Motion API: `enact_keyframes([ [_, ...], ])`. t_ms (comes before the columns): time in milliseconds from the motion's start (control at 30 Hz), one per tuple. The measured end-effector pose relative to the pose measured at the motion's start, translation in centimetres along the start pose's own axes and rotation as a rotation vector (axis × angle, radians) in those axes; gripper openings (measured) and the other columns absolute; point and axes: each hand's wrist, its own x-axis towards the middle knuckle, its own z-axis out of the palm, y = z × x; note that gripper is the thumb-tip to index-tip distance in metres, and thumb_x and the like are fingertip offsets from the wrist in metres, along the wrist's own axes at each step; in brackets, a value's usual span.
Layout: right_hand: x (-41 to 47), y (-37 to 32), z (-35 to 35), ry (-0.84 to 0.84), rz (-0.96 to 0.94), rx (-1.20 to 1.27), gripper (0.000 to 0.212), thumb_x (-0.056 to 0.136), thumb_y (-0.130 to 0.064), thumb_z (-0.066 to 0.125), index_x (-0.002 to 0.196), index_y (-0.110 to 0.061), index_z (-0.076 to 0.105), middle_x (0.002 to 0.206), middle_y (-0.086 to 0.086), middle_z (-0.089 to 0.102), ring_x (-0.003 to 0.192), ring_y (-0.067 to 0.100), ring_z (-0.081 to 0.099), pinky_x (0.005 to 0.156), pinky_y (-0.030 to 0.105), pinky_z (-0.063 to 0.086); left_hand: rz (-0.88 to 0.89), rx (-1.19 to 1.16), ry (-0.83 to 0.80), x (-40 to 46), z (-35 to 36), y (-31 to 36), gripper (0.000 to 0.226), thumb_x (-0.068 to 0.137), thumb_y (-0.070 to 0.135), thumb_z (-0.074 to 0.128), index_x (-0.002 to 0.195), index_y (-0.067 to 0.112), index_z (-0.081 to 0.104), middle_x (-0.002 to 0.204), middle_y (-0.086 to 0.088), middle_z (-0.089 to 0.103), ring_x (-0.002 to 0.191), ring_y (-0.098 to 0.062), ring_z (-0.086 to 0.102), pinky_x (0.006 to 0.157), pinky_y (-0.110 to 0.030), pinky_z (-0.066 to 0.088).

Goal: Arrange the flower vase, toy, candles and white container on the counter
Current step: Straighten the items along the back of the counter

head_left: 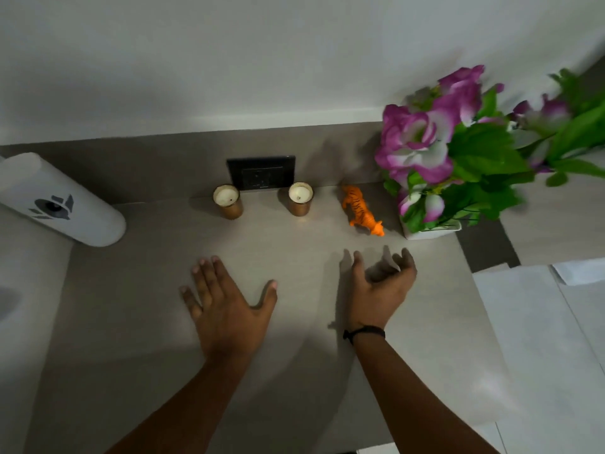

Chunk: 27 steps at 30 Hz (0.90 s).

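While both hands hung empty over the grey counter, the task's things stood along its back edge, and they are best taken by size. Largest was the flower vase, a low white pot at the far right corner, its purple blooms and green leaves spreading wide above it and hiding most of the pot. Next came the white container, a tall cylinder with a dark emblem at the far left, well apart from the rest. Between them stood the two candles, the left candle and the right candle, in copper-coloured cups on either side of a black wall socket. Smallest was the orange tiger toy, between the right candle and the vase.

The left hand was flat, palm down, fingers spread, holding nothing. The right hand was cupped with fingers loosely parted, also holding nothing, nearest the toy and vase.

Judging from that reach, the vase or toy was the likely next pick. The vase would be best taken low on the pot, under the foliage, since the top-heavy bouquet could tip it; the toy needed only a light pinch across its body.
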Motion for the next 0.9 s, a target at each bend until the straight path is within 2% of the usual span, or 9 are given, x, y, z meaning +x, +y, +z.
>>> enact_keyframes([
  [67, 1.5, -0.8, 1.0, 0.005, -0.032, -0.041, 0.079, 0.081, -0.043, 0.087, 0.146, -0.015, 0.051, 0.123, 0.012, 0.063, 0.101, 0.000, 0.062, 0.091, 0.008, 0.049, 0.004, 0.019, 0.004, 0.1, 0.2, 0.0, 0.120, 0.091, 0.089, 0.029, 0.172, 0.002, 0.010, 0.181, -0.024, 0.018, 0.171, -0.039, 0.013, 0.137, -0.065, 0.012],
  [133, 2.7, -1.5, 2.3, 0.014, -0.036, -0.066, 0.071, 0.082, -0.042, 0.087, 0.139, -0.011, 0.059, 0.129, 0.008, 0.065, 0.116, 0.009, 0.063, 0.103, 0.022, 0.052, 0.008, 0.025, 0.013, 0.2, 0.3, 0.1, 0.120, 0.091, 0.087, 0.033, 0.171, 0.000, 0.012, 0.179, -0.026, 0.022, 0.170, -0.040, 0.016, 0.136, -0.066, 0.013],
  [200, 3.6, -1.9, 3.4, 0.001, -0.040, -0.070, 0.061, 0.084, -0.040, 0.086, 0.133, -0.012, 0.066, 0.126, 0.005, 0.070, 0.119, 0.021, 0.065, 0.105, 0.038, 0.055, 0.017, 0.033, 0.019, 0.1, 0.4, 0.1, 0.120, 0.091, 0.087, 0.035, 0.170, -0.001, 0.013, 0.178, -0.027, 0.024, 0.169, -0.041, 0.017, 0.136, -0.066, 0.013],
  [333, 4.4, -1.9, 5.0, -0.001, -0.052, -0.077, 0.037, 0.087, -0.045, 0.080, 0.113, -0.020, 0.072, 0.101, -0.004, 0.070, 0.100, 0.022, 0.067, 0.091, 0.041, 0.059, 0.023, 0.045, 0.015, 0.1, 0.4, 0.1, 0.121, 0.090, 0.087, 0.034, 0.170, -0.002, 0.013, 0.178, -0.028, 0.022, 0.170, -0.041, 0.016, 0.137, -0.066, 0.011],
  [433, 4.7, -1.5, 5.7, 0.016, -0.059, -0.098, 0.034, 0.087, -0.048, 0.079, 0.106, -0.022, 0.071, 0.095, -0.004, 0.069, 0.093, 0.022, 0.065, 0.084, 0.042, 0.058, 0.021, 0.053, 0.000, 0.1, 0.2, 0.2, 0.122, 0.090, 0.087, 0.033, 0.171, -0.002, 0.012, 0.179, -0.027, 0.020, 0.171, -0.040, 0.013, 0.137, -0.065, 0.009],
  [533, 4.9, -1.3, 5.8, -0.002, -0.064, -0.114, 0.037, 0.086, -0.050, 0.079, 0.108, -0.021, 0.071, 0.096, -0.003, 0.069, 0.094, 0.023, 0.065, 0.085, 0.044, 0.059, 0.022, 0.054, -0.016, 0.2, 0.1, 0.3, 0.122, 0.090, 0.087, 0.033, 0.171, -0.001, 0.010, 0.180, -0.026, 0.018, 0.171, -0.039, 0.010, 0.138, -0.064, 0.007],
  [667, 3.7, -1.5, 3.7, -0.036, -0.089, -0.141, 0.058, 0.082, -0.054, 0.083, 0.125, -0.018, 0.065, 0.113, -0.006, 0.064, 0.108, 0.020, 0.064, 0.096, 0.036, 0.056, 0.031, 0.060, -0.026, 0.1, 0.0, 0.3, 0.122, 0.090, 0.087, 0.030, 0.171, -0.001, 0.009, 0.180, -0.027, 0.017, 0.171, -0.040, 0.011, 0.137, -0.065, 0.008],
  [800, 1.7, 0.5, -2.5, 0.053, -0.099, -0.152, 0.060, 0.086, -0.050, 0.082, 0.129, -0.017, 0.057, 0.125, 0.003, 0.059, 0.111, 0.026, 0.062, 0.096, 0.052, 0.055, 0.059, 0.070, -0.046, 0.1, -0.3, 0.3, 0.120, 0.090, 0.086, 0.028, 0.172, 0.000, 0.009, 0.180, -0.028, 0.016, 0.170, -0.043, 0.011, 0.136, -0.068, 0.008],
  [900, 4.1, 0.9, -5.5, 0.095, -0.030, -0.167, 0.087, 0.081, -0.041, 0.090, 0.149, -0.008, 0.046, 0.144, 0.012, 0.051, 0.132, 0.032, 0.055, 0.112, 0.053, 0.049, 0.082, 0.080, -0.074, 0.1, -0.5, 0.3, 0.120, 0.090, 0.087, 0.025, 0.172, 0.002, 0.007, 0.181, -0.027, 0.014, 0.170, -0.044, 0.008, 0.136, -0.069, 0.006],
])
